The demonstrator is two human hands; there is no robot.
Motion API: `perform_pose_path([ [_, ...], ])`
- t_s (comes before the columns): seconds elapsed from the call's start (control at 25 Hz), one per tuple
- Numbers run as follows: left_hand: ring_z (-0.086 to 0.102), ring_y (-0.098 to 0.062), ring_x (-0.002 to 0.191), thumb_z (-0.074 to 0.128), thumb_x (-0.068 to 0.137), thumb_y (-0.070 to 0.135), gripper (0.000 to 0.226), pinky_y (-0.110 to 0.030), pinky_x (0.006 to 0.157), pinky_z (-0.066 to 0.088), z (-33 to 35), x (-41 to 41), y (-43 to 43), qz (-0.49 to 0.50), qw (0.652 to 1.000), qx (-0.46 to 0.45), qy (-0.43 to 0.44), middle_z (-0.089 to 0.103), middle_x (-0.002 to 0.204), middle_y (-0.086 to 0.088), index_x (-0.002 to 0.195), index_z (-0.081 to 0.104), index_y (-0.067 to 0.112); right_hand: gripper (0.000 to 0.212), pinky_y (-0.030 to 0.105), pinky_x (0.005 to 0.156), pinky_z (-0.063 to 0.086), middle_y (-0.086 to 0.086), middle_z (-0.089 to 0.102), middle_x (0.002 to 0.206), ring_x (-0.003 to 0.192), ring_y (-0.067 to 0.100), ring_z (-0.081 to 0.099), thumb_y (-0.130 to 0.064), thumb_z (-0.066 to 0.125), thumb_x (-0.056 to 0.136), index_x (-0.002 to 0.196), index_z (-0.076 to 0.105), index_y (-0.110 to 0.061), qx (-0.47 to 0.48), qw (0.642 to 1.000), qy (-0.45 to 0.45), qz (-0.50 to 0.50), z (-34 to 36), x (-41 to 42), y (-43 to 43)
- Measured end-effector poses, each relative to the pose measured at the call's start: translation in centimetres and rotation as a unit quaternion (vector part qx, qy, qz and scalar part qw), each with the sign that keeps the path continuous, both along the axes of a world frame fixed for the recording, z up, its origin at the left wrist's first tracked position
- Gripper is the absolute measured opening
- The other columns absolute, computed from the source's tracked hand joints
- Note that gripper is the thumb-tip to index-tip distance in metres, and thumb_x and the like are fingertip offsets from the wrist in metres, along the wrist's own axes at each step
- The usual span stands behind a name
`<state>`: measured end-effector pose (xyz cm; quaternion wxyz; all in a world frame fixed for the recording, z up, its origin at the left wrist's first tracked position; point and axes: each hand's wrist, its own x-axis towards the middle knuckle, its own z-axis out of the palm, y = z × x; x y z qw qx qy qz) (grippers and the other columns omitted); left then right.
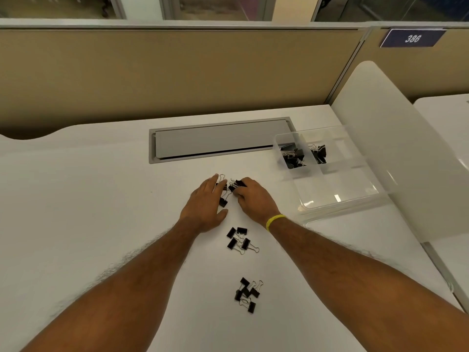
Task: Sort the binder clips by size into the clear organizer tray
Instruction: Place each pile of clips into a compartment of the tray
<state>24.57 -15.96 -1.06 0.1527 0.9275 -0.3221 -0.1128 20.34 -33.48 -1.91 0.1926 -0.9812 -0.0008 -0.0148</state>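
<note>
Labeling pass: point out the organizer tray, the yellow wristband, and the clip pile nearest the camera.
clear organizer tray point(340, 199): head view, bare floor of the near compartment.
yellow wristband point(275, 220): head view, middle of the band on the right wrist.
nearest clip pile point(247, 293): head view, black body of a central clip.

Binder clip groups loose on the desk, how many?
3: one under both hands, one just nearer, one nearest the camera. Hands may hide more.

An office — cubicle partition point(177, 72), numbered plate point(412, 38), white desk point(88, 199).
</note>
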Motion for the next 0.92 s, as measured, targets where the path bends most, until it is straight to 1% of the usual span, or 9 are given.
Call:
perform_pose_path([
  [0.12,0.014,-0.022,0.148,0.057,0.089,0.045,0.081,-0.043,0.118,0.024,0.0,-0.1,0.4,0.016,0.999,-0.045,0.016,0.012,0.162,-0.004,0.153,0.015,0.02,0.025,0.029,0.078,0.044,0.013,0.061,0.107,0.094,0.028,0.059,-0.009,0.053,0.093,0.11,0.07,-0.005,0.053,0.998,-0.014,-0.027,0.6,-0.3,0.1],
  [0.2,0.018,-0.02,0.147,0.059,0.09,0.042,0.076,-0.041,0.117,0.025,0.4,-0.4,0.4,0.053,0.989,-0.131,0.034,0.02,0.16,-0.004,0.152,0.021,0.019,0.024,0.028,0.08,0.048,0.011,0.061,0.103,0.093,0.025,0.06,-0.006,0.053,0.092,0.108,0.071,-0.006,0.109,0.992,-0.03,-0.049,1.1,-0.7,0.2],
  [0.32,0.036,-0.017,0.137,0.061,0.092,0.035,0.064,-0.033,0.111,0.034,1.4,-1.0,-0.9,0.157,0.94,-0.291,0.081,0.037,0.15,-0.003,0.146,0.033,0.016,0.02,0.033,0.082,0.053,0.007,0.064,0.097,0.089,0.017,0.06,-0.002,0.056,0.09,0.101,0.072,-0.008,0.205,0.972,-0.082,-0.081,2.1,-1.1,0.9],
  [0.44,0.056,-0.014,0.114,0.057,0.095,0.033,0.044,-0.023,0.092,0.046,3.3,-1.4,-2.9,0.307,0.811,-0.443,0.227,0.055,0.133,-0.003,0.135,0.047,0.017,0.027,0.033,0.087,0.055,0.002,0.066,0.104,0.094,0.01,0.061,0.0,0.057,0.09,0.111,0.068,-0.011,0.292,0.945,-0.119,-0.086,3.5,-1.5,2.5],
  [0.56,0.067,-0.02,0.097,0.048,0.098,0.037,0.035,-0.032,0.082,0.055,4.4,-1.8,-4.0,0.392,0.588,-0.568,0.423,0.068,0.109,-0.008,0.117,0.061,0.009,0.044,0.023,0.094,0.051,-0.005,0.064,0.116,0.106,0.008,0.061,-0.002,0.054,0.093,0.132,0.053,-0.022,0.327,0.94,-0.083,-0.053,4.9,-1.9,4.5],
  [0.64,0.068,-0.023,0.101,0.048,0.098,0.04,0.043,-0.034,0.082,0.055,4.2,-1.8,-3.7,0.401,0.48,-0.607,0.489,0.07,0.109,-0.011,0.117,0.063,0.005,0.049,0.023,0.096,0.049,-0.005,0.062,0.125,0.111,0.01,0.06,-0.008,0.053,0.094,0.138,0.043,-0.028,0.296,0.954,-0.031,-0.027,5.3,-1.8,5.4],
  [0.72,0.066,-0.026,0.109,0.048,0.097,0.043,0.048,-0.039,0.089,0.055,3.7,-1.6,-2.8,0.406,0.437,-0.617,0.514,0.067,0.12,-0.013,0.123,0.062,0.005,0.049,0.024,0.097,0.047,-0.005,0.059,0.131,0.115,0.01,0.057,-0.014,0.054,0.094,0.139,0.041,-0.028,0.257,0.966,-0.01,0.011,5.6,-1.9,6.0],
  [0.8,0.065,-0.028,0.11,0.047,0.097,0.04,0.043,-0.041,0.089,0.055,3.4,-1.2,-1.8,0.41,0.404,-0.633,0.517,0.065,0.123,-0.013,0.121,0.06,0.006,0.046,0.021,0.098,0.044,-0.003,0.056,0.132,0.119,0.01,0.051,-0.014,0.056,0.09,0.135,0.047,-0.022,0.227,0.971,-0.058,0.037,5.8,-2.1,6.0],
  [0.92,0.066,-0.026,0.095,0.048,0.098,0.034,0.025,-0.038,0.076,0.056,3.6,-0.6,-0.2,0.446,0.4,-0.637,0.485,0.066,0.107,-0.012,0.1,0.058,0.012,0.044,0.028,0.095,0.048,-0.002,0.052,0.129,0.118,0.013,0.048,-0.016,0.059,0.087,0.13,0.05,-0.018,0.198,0.974,-0.105,-0.028,5.1,-1.9,4.6],
])
